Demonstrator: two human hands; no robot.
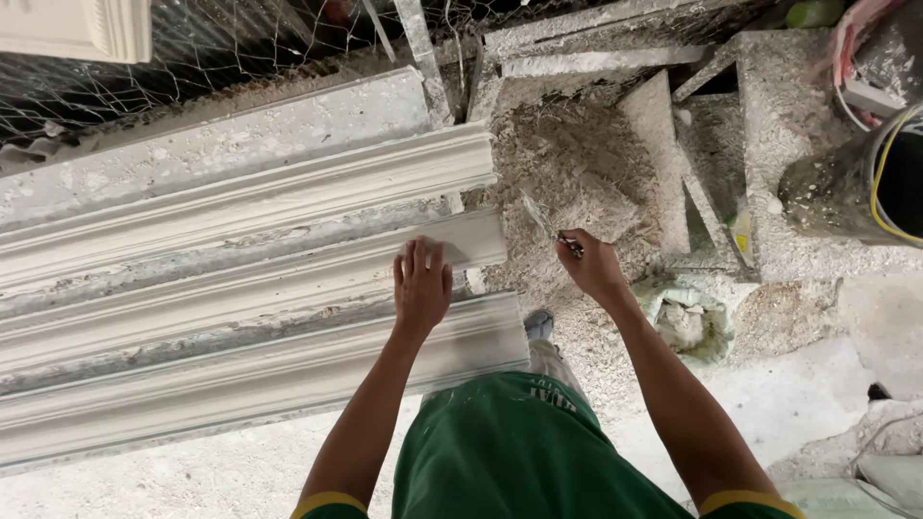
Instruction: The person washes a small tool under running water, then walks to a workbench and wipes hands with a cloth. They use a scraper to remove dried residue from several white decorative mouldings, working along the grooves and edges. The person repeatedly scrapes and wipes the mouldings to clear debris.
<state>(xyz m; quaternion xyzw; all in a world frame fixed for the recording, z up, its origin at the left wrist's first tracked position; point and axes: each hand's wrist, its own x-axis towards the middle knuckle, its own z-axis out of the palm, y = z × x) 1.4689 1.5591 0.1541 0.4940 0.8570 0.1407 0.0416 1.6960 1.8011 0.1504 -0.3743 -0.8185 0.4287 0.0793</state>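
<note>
Long white plaster cornice mouldings lie side by side on a bench, running from the left edge to the middle. My left hand rests flat, fingers together, on the end of the middle moulding. My right hand is to the right of the moulding ends, closed on the handle of a small metal scraper whose thin blade points up and to the left over plaster rubble.
Crumbled plaster debris fills the area beyond the moulding ends. Rough plaster slabs lean there. A dirty bucket stands at the right. Wire mesh runs along the top. A crumpled bag lies on the floor.
</note>
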